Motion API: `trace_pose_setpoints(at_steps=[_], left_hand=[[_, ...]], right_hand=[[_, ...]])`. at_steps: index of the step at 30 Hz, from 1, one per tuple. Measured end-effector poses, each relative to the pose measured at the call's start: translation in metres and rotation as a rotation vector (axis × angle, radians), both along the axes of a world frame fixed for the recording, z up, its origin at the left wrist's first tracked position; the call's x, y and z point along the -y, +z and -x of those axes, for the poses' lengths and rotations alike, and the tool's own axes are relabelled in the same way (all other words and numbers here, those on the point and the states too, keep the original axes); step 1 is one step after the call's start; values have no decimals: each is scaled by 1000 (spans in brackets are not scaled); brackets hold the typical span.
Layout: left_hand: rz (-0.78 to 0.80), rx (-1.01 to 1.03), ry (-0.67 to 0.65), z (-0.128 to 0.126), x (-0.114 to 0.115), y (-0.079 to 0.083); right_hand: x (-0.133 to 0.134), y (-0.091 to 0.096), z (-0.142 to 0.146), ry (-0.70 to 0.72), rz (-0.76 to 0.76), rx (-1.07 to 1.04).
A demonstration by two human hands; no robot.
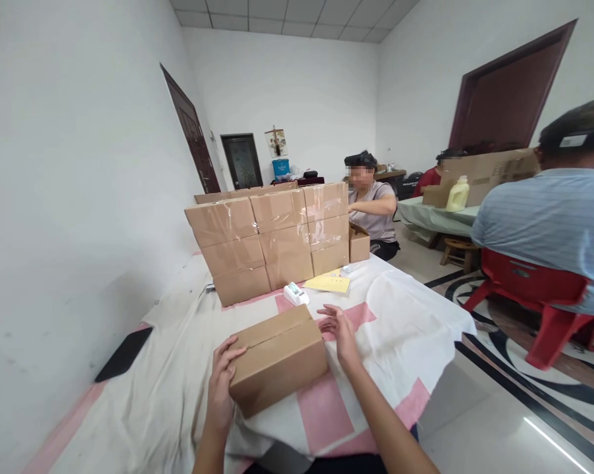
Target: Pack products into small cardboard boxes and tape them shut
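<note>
A closed cardboard box [279, 359] lies on the cloth-covered table right in front of me, its top flaps meeting along a middle seam. My left hand [221, 378] grips the box's left end, fingertips curled over the top edge. Just off the right end, my right hand [340, 332] hovers with its fingers apart and slightly bent, holding nothing. Beyond the box sits a small white device with a screen [295, 293]. Yellow paper sheets [329, 283] lie to the right of that device.
Stacked, taped cardboard boxes [287, 237] form a wall across the table. A smaller open box [360, 243] stands at its right end. A dark flat pad [123, 354] lies at left. A person [383, 210] sits beyond; another [548, 230] sits on a red chair [533, 283].
</note>
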State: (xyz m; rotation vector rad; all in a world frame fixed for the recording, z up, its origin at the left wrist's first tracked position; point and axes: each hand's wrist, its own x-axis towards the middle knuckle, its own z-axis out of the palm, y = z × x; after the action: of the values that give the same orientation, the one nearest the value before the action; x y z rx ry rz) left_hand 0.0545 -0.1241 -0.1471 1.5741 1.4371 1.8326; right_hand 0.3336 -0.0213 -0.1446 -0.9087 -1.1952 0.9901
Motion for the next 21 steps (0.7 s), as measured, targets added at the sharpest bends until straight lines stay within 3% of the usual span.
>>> trace_pose_setpoints(at_steps=[4, 10, 14, 21], left_hand=[[-64, 63, 52, -7, -2, -5], [-51, 101, 101, -10, -4, -12], [-41, 127, 97, -9, -1, -15], [-51, 99, 80, -13, 2, -13]], right_hand=[[-66, 25, -13, 5, 161, 156], [-155, 41, 25, 179, 473, 457], [-178, 36, 42, 212, 605, 542], [-197, 41, 56, 200, 786, 612]])
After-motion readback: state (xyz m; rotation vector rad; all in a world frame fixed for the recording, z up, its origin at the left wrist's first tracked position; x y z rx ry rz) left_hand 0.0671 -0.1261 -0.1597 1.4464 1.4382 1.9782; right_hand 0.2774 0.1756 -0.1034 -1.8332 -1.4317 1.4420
